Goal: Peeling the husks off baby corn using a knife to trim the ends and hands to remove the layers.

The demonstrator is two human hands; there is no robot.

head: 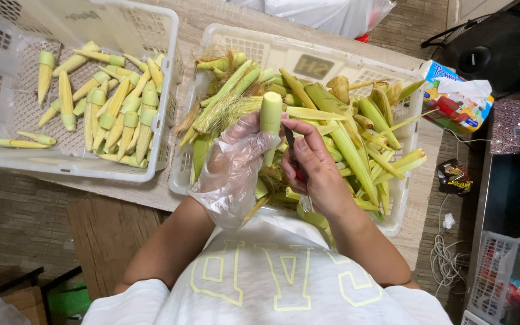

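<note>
head view: left hand (231, 165), in a loose clear plastic glove, is clamping a pale green baby corn ear w/ cut stub end (270, 123) upright over the white plastic slotted crate of green husks (395, 213). right hand (315, 171), bare, is closing on a small dark-bladed knife (290, 144), blade touching the ear's side. best done w/ shallow slit along husk, thumb clear. ear is looking smooth, husk on, stub pale. peeled yellow-green baby corns (118, 111) are lying in the left white crate (167, 90).

Looks like a home food-prep corner: two white plastic crates (170, 90) of baby corn (121, 114) on a wooden table (224, 15) beyond the hands, tissue box (455, 99) far right, tiled floor (13, 216) below left.
</note>
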